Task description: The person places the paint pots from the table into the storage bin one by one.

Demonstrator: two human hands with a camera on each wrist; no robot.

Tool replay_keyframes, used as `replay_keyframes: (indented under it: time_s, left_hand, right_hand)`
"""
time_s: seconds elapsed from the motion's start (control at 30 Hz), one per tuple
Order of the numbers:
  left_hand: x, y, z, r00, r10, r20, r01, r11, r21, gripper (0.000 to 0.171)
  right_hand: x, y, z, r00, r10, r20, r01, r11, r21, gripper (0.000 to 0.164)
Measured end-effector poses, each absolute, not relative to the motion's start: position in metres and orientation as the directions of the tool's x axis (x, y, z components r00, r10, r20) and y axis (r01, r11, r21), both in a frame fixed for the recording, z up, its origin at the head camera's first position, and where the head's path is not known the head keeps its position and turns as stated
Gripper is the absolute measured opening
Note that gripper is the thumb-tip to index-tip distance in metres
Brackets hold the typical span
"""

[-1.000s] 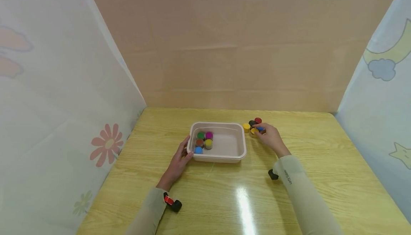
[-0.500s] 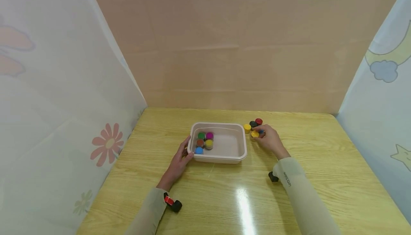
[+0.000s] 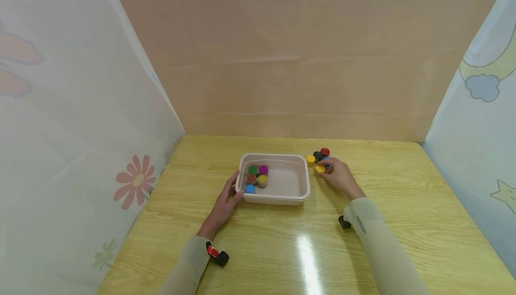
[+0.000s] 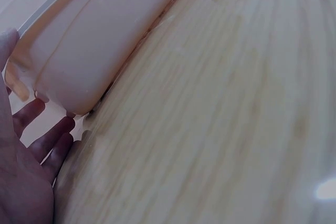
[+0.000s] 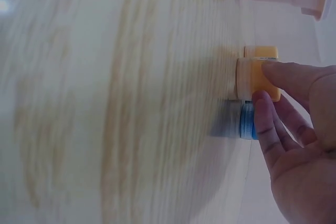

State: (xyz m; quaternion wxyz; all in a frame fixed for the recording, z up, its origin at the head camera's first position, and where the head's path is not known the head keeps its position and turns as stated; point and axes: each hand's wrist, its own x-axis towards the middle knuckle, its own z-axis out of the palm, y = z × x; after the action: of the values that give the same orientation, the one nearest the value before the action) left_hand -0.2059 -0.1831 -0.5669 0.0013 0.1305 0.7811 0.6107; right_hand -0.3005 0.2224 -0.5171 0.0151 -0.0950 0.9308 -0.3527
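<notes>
In the head view, a pale pink plastic tub (image 3: 286,183) stands on the wooden table. My left hand (image 3: 222,205) holds its near left corner, thumb at the rim and fingers along the left side; the left wrist view shows the fingers (image 4: 50,140) against the tub's wall. My right hand (image 3: 340,177) pinches a small round jar with a yellow-orange lid (image 3: 320,168) between thumb and fingers. The right wrist view shows that jar (image 5: 257,80) at table level, a blue-lidded jar (image 5: 247,120) beside it and another yellow-lidded jar (image 5: 261,51) behind.
Inside the tub's left part are several small jars with green (image 3: 252,170), magenta (image 3: 263,170), brown (image 3: 251,179), yellow (image 3: 262,180) and blue (image 3: 250,189) lids. Right of the tub stand yellow-lidded (image 3: 310,160), black-lidded (image 3: 318,156) and red-lidded (image 3: 324,151) jars. Papered walls surround the table.
My right fingers have settled around the near yellow-lidded jar, which stays at almost the same spot. The left hand and tub have not visibly moved.
</notes>
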Motion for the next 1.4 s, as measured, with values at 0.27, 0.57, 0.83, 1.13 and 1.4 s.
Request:
replay_keyframes:
  time_s: [0.27, 0.57, 0.83, 1.13, 1.4]
  left_hand:
    - [-0.205, -0.182, -0.566, -0.968, 0.204, 0.143, 0.188, 0.221, 0.957, 0.064]
    - [-0.204, -0.183, -0.565, -0.970, 0.199, 0.137, 0.180, 0.214, 0.960, 0.064]
    - [-0.202, -0.183, -0.564, -0.972, 0.203, 0.122, 0.166, 0.213, 0.963, 0.063]
    - [-0.204, -0.182, -0.565, -0.971, 0.197, 0.136, 0.177, 0.211, 0.961, 0.063]
    - [-0.203, -0.182, -0.566, -0.971, 0.196, 0.134, 0.176, 0.214, 0.961, 0.063]
  right_hand:
    - [-0.299, 0.222, -0.517, -0.980, -0.195, 0.029, -0.166, 0.735, -0.658, 0.035]
    - [-0.294, 0.221, -0.510, -0.974, -0.206, 0.091, -0.214, 0.720, -0.661, 0.036]
    - [-0.287, 0.220, -0.504, -0.977, -0.176, 0.123, -0.210, 0.663, -0.719, 0.036]
    - [-0.282, 0.219, -0.493, -0.988, -0.101, 0.118, -0.154, 0.543, -0.826, 0.041]
    - [-0.280, 0.215, -0.489, -0.979, -0.131, 0.157, -0.190, 0.297, -0.936, 0.044]
